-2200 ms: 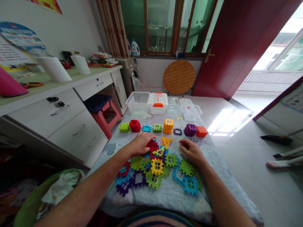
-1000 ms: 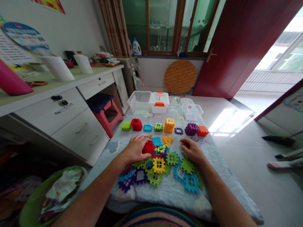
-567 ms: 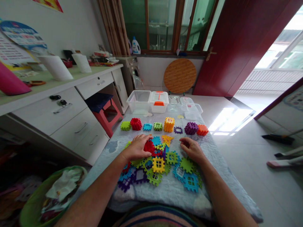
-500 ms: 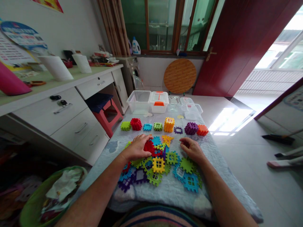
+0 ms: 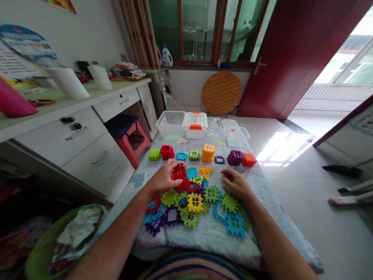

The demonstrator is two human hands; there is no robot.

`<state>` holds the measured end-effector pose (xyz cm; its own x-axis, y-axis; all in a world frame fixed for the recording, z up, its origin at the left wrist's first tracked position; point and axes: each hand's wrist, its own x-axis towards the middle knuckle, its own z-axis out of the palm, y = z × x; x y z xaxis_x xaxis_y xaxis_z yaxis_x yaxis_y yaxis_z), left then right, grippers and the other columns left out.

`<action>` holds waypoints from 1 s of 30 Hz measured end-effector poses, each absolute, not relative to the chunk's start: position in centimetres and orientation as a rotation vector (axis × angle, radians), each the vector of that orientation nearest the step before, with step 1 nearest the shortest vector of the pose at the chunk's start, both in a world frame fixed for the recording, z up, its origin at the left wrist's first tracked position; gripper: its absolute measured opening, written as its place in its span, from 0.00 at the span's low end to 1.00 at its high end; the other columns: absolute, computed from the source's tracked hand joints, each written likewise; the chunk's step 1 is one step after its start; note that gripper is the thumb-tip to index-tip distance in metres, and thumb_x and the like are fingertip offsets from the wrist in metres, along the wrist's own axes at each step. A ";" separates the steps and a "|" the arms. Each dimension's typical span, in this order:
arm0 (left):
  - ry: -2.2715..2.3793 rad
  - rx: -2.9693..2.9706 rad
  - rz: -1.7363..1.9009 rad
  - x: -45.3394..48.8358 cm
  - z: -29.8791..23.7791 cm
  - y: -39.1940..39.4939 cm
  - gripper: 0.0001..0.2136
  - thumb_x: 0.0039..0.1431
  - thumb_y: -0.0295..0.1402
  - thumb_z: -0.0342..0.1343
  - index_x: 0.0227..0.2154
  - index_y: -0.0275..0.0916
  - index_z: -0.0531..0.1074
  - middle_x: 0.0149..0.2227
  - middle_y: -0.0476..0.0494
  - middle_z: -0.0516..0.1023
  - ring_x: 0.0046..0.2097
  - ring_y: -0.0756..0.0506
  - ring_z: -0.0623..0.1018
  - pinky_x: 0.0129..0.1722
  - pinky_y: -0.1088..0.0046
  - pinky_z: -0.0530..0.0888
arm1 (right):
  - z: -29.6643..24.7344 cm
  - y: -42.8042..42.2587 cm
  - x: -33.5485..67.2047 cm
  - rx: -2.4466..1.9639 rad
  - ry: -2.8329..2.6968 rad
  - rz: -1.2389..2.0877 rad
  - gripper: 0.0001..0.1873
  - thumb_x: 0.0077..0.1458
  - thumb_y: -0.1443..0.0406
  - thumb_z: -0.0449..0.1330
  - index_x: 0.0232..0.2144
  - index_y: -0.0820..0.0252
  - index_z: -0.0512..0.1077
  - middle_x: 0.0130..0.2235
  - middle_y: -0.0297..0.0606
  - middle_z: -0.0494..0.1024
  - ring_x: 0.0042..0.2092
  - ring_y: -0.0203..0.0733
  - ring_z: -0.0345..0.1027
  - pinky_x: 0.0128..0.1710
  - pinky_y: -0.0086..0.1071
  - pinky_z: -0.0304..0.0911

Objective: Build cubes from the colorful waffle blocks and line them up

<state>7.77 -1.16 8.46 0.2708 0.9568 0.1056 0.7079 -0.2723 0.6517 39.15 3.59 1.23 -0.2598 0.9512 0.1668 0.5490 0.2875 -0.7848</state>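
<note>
A heap of flat plastic grid pieces [image 5: 194,203] in many colours lies on a pale blue quilted cloth [image 5: 210,235]. My left hand [image 5: 163,177] is closed on a red grid piece [image 5: 179,172], lifted a little at the heap's far left side. My right hand [image 5: 236,183] rests on the cloth at the heap's right edge, fingers loosely curled, touching a green piece [image 5: 229,203]. Behind the heap stands a row of built cubes and single pieces: green [image 5: 154,154], red [image 5: 167,152], blue [image 5: 181,156], orange-yellow [image 5: 208,153], purple [image 5: 234,158], orange [image 5: 249,160].
Clear plastic boxes [image 5: 170,124], one with an orange latch [image 5: 195,126], stand at the cloth's far end. A white desk with drawers [image 5: 87,144] and a red stool [image 5: 130,144] are to the left. A green basket [image 5: 70,237] sits at lower left. Tiled floor lies to the right.
My left hand has closed on a red piece and drawn it up and away from the heap towards the row of cubes. My right hand has stayed put.
</note>
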 end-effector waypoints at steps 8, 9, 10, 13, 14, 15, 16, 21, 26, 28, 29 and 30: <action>1.670 2.256 0.358 9.3 7.8 -2.1 0.31 0.47 0.35 0.61 0.57 0.38 0.64 0.54 0.36 0.73 0.54 0.37 0.72 0.57 0.58 0.65 | 1.3 3.5 39.1 -1.338 -1.922 0.818 0.17 0.50 0.60 0.56 0.39 0.63 0.73 0.29 0.37 0.75 0.29 0.38 0.68 0.30 0.32 0.65; 1.700 2.275 0.321 9.5 7.8 -2.1 0.31 0.47 0.36 0.61 0.57 0.38 0.64 0.54 0.36 0.73 0.54 0.36 0.72 0.57 0.57 0.65 | 1.4 3.5 39.1 -1.339 -1.928 0.813 0.16 0.50 0.60 0.56 0.39 0.63 0.73 0.29 0.36 0.75 0.29 0.38 0.67 0.30 0.32 0.65; 1.722 2.289 0.288 9.7 7.7 -2.2 0.32 0.47 0.36 0.61 0.57 0.38 0.64 0.54 0.36 0.73 0.54 0.36 0.72 0.56 0.56 0.65 | 1.4 3.5 39.1 -1.340 -1.931 0.806 0.16 0.50 0.60 0.56 0.39 0.62 0.73 0.29 0.36 0.75 0.29 0.38 0.67 0.30 0.32 0.65; 1.729 2.308 0.235 9.9 7.7 -2.2 0.33 0.46 0.36 0.62 0.58 0.41 0.63 0.55 0.37 0.73 0.55 0.35 0.71 0.56 0.56 0.65 | 1.4 3.4 39.1 -1.342 -1.930 0.788 0.15 0.50 0.61 0.55 0.39 0.62 0.73 0.28 0.35 0.75 0.29 0.38 0.67 0.30 0.31 0.64; 1.721 2.311 0.231 10.0 7.7 -2.2 0.33 0.46 0.36 0.62 0.58 0.41 0.63 0.56 0.37 0.72 0.55 0.35 0.71 0.56 0.56 0.65 | 1.4 3.4 39.1 -1.342 -1.930 0.784 0.15 0.50 0.61 0.55 0.39 0.61 0.73 0.28 0.35 0.75 0.29 0.38 0.67 0.30 0.31 0.64; 1.713 2.312 0.232 9.9 7.7 -2.2 0.33 0.46 0.35 0.62 0.58 0.41 0.62 0.56 0.37 0.72 0.56 0.35 0.71 0.55 0.56 0.65 | 1.4 3.4 39.1 -1.341 -1.933 0.780 0.15 0.50 0.61 0.55 0.39 0.61 0.73 0.28 0.35 0.75 0.29 0.38 0.67 0.30 0.31 0.64; 1.708 2.311 0.237 9.9 7.7 -2.1 0.33 0.46 0.35 0.62 0.58 0.41 0.62 0.56 0.37 0.72 0.56 0.35 0.71 0.55 0.56 0.65 | 1.5 3.4 39.1 -1.340 -1.938 0.777 0.15 0.50 0.61 0.55 0.39 0.61 0.73 0.28 0.35 0.75 0.29 0.38 0.67 0.31 0.31 0.64; 1.705 2.318 0.281 10.2 7.4 -2.0 0.34 0.44 0.33 0.61 0.58 0.40 0.63 0.54 0.37 0.73 0.54 0.36 0.72 0.56 0.58 0.65 | 1.6 3.4 39.1 -1.343 -1.957 0.766 0.16 0.50 0.61 0.55 0.39 0.62 0.73 0.29 0.36 0.75 0.30 0.39 0.68 0.31 0.32 0.65; 1.690 2.326 0.390 9.9 7.9 -2.3 0.32 0.44 0.32 0.60 0.56 0.39 0.64 0.52 0.37 0.74 0.52 0.37 0.73 0.55 0.58 0.66 | 1.4 3.5 39.2 -1.341 -1.946 0.775 0.16 0.49 0.61 0.55 0.39 0.62 0.73 0.30 0.37 0.75 0.30 0.39 0.68 0.32 0.33 0.66; 1.678 2.321 0.445 9.0 8.6 -2.1 0.31 0.45 0.32 0.59 0.56 0.39 0.64 0.53 0.38 0.74 0.52 0.38 0.73 0.55 0.60 0.67 | 1.3 3.5 39.2 -1.349 -1.937 0.781 0.16 0.50 0.60 0.55 0.39 0.62 0.73 0.30 0.37 0.75 0.30 0.39 0.68 0.32 0.32 0.65; 1.677 2.320 0.470 8.3 9.1 -1.8 0.30 0.45 0.31 0.59 0.56 0.39 0.64 0.54 0.38 0.73 0.53 0.39 0.73 0.55 0.61 0.67 | 1.2 3.5 39.2 -1.353 -1.936 0.784 0.16 0.50 0.60 0.55 0.40 0.62 0.73 0.30 0.37 0.75 0.30 0.39 0.69 0.32 0.32 0.65; 1.684 2.319 0.494 7.5 9.7 -1.3 0.30 0.46 0.31 0.58 0.56 0.38 0.63 0.55 0.37 0.72 0.54 0.40 0.73 0.56 0.62 0.67 | 1.1 3.5 39.2 -1.356 -1.937 0.785 0.17 0.50 0.60 0.55 0.40 0.62 0.73 0.30 0.37 0.75 0.30 0.39 0.68 0.31 0.32 0.65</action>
